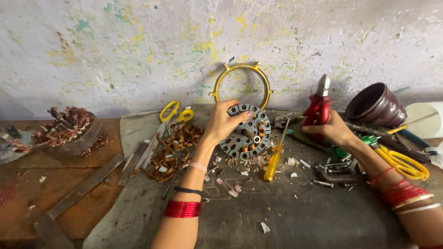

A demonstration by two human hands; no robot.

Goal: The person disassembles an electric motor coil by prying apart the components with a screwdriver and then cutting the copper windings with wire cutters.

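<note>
Two bare hands work over a cluttered counter [286, 216]. One risk, as I judge it, is the stator [246, 133] slipping: it stands tilted on its edge near the middle of the counter, just below the yellow ring [242, 69] at twelve o'clock, and only the left hand [221, 122] steadies it, so a hard pull with the pliers [318, 105] could tip it flat or roll it toward the screwdriver [274, 159] lying at its five o'clock. The open pliers tips, pointing up, could also nick the copper windings or a finger if they come in at a bad angle. Loose scraps of paper and wire around the base give poor footing. The left fingers [240, 113] curl together over the stator's upper rim at about ten o'clock, clamped on it. The right hand [332, 129], at three o'clock from the stator and well apart from it, has its fingers closed round the red pliers handles. Yellow scissors [406, 161] lie beyond the right wrist.
</note>
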